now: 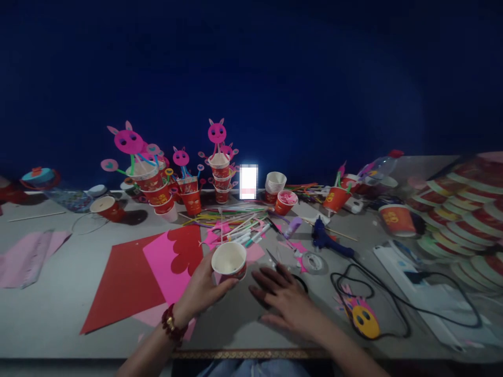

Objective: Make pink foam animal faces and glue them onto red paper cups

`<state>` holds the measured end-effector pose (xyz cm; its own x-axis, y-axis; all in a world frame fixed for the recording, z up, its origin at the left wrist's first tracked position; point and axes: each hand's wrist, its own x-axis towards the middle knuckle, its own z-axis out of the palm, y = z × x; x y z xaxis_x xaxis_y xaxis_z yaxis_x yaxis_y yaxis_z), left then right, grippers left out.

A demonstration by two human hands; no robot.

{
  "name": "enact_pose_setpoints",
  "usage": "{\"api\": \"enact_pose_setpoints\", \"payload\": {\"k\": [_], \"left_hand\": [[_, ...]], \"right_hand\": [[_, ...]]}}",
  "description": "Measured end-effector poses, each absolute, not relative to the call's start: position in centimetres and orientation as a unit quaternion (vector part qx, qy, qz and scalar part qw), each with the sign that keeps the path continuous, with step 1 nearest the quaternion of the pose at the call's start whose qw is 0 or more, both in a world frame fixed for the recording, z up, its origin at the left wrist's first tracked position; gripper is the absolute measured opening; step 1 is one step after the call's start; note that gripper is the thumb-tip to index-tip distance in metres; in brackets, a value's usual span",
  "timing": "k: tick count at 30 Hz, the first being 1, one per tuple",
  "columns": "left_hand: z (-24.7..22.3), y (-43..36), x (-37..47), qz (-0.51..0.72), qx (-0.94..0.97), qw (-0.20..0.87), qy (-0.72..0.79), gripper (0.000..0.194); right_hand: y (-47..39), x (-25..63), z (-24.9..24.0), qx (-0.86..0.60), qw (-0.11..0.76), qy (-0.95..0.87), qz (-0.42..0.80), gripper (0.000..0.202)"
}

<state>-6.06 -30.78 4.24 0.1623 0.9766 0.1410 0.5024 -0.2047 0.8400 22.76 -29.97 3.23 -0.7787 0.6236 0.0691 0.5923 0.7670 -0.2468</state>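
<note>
My left hand (204,288), a beaded bracelet at its wrist, is wrapped round a paper cup (230,260) whose open white mouth faces up toward me. To the right of the cup, my right hand (283,298) is spread above the grey table with its fingers apart and nothing in them. Scissors (273,257) lie just beyond its fingertips, their black handle partly hidden by the hand. Left of my left hand lie red sheets (129,283) and a pink sheet (161,262) with scalloped cutouts on top.
Pink-faced cup figures (157,193) stand at the back left. Pens and pipe cleaners (236,215) lie beyond the cup. On the right are a blue glue gun (330,241), its looping black cord, tape (313,262), a yellow face cutout (365,320), a power strip (412,293) and bagged cups (463,220).
</note>
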Motion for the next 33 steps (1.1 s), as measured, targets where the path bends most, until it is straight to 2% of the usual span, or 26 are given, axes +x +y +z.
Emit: {"api": "enact_pose_setpoints", "payload": {"k": [4, 9, 13, 16, 18, 21, 25, 29, 33], "left_hand": [[4.8, -30.8, -5.4, 0.319, 0.729, 0.311, 0.52, 0.057], [5.4, -30.9, -4.3, 0.288, 0.767, 0.291, 0.494, 0.051], [4.9, -30.8, -3.6, 0.284, 0.779, 0.271, 0.489, 0.049], [4.3, -30.6, -3.1, 0.283, 0.782, 0.264, 0.488, 0.047], [3.9, -30.4, -3.0, 0.284, 0.782, 0.262, 0.488, 0.049], [3.5, -30.2, -3.0, 0.294, 0.777, 0.249, 0.498, 0.052], [3.4, -30.2, -3.5, 0.301, 0.766, 0.242, 0.514, 0.05], [3.5, -30.3, -3.8, 0.289, 0.771, 0.24, 0.514, 0.048], [3.4, -30.6, -3.2, 0.26, 0.801, 0.226, 0.489, 0.055]], "right_hand": [[-29.8, 24.3, 4.0, -0.433, 0.089, -0.895, 0.064, 0.047], [-30.2, 25.3, 4.5, -0.334, 0.058, -0.932, 0.128, 0.039], [-30.4, 25.6, 4.0, -0.419, 0.11, -0.897, 0.089, 0.034], [-31.3, 24.5, 4.1, -0.384, 0.134, -0.905, 0.121, 0.03], [-32.3, 22.9, 4.3, -0.332, 0.118, -0.921, 0.165, 0.033], [-33.6, 20.9, 4.2, -0.27, 0.068, -0.937, 0.211, 0.053], [-32.9, 22.0, 3.3, -0.271, 0.04, -0.947, 0.168, 0.064], [-31.2, 25.1, 2.8, -0.368, 0.08, -0.924, 0.065, 0.053], [-30.9, 25.0, 2.8, -0.383, 0.15, -0.91, 0.052, 0.031]]}}
